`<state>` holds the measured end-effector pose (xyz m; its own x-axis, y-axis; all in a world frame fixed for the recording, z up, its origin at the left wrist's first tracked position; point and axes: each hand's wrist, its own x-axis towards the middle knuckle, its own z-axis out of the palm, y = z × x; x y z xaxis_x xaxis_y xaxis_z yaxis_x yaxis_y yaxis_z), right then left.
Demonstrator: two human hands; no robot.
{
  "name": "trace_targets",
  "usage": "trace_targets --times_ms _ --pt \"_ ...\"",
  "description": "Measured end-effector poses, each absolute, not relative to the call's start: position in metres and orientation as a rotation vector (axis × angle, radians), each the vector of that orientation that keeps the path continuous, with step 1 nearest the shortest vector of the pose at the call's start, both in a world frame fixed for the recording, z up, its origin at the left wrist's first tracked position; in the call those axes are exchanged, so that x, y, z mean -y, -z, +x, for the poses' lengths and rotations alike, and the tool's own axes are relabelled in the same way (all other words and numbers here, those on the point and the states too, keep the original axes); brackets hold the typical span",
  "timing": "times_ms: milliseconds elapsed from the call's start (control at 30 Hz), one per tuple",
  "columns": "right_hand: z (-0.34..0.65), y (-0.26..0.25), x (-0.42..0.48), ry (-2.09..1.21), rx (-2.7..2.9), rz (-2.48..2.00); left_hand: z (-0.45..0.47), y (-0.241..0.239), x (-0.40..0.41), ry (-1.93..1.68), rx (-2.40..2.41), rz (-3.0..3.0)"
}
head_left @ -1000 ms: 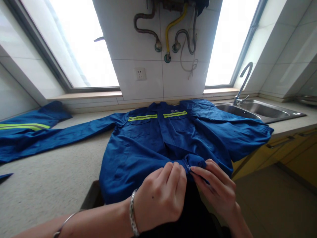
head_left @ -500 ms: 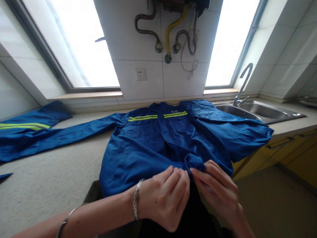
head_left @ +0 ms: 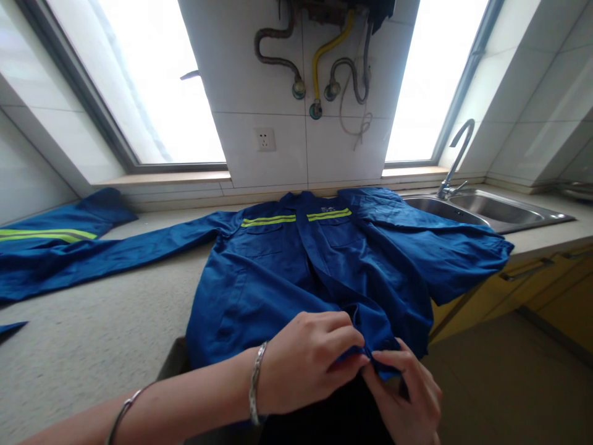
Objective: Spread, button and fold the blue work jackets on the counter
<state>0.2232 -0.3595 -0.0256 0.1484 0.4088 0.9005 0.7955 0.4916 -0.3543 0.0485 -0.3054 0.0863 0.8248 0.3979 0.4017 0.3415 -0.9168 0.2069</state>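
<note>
A blue work jacket [head_left: 259, 278] with yellow-green reflective stripes across the chest lies spread front up on the counter, collar toward the wall, its bottom hem hanging over the near edge. My left hand [head_left: 310, 358], with a silver bracelet at the wrist, pinches the jacket's front edge near the hem. Close against it, my right hand [head_left: 407, 383] grips the same edge between thumb and fingers. The cloth bunches and folds over between the two hands. Whatever small fastening may be at the fingertips is hidden.
Another blue garment [head_left: 50, 235] with reflective stripes lies on the counter [head_left: 115, 327] at the left. A steel sink [head_left: 504, 207] with a tap [head_left: 456, 157] is at the back right, above yellow cabinets [head_left: 532, 278]. Pipes [head_left: 317, 62] hang on the tiled wall.
Both hands have moved slightly lower along the jacket's front edge. My left hand has turned from a fist-like grip to a pinch, and the folded cloth has shifted down and right.
</note>
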Motion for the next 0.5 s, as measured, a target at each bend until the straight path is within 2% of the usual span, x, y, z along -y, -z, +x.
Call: trace_targets --times_ms 267,500 --pt "0.22 0.06 0.373 0.443 1.463 -1.134 0.057 -0.074 0.292 -0.264 -0.776 2.084" --pt "0.215 0.067 0.375 0.487 1.471 -1.173 0.06 -0.025 0.253 -0.447 -0.958 1.986"
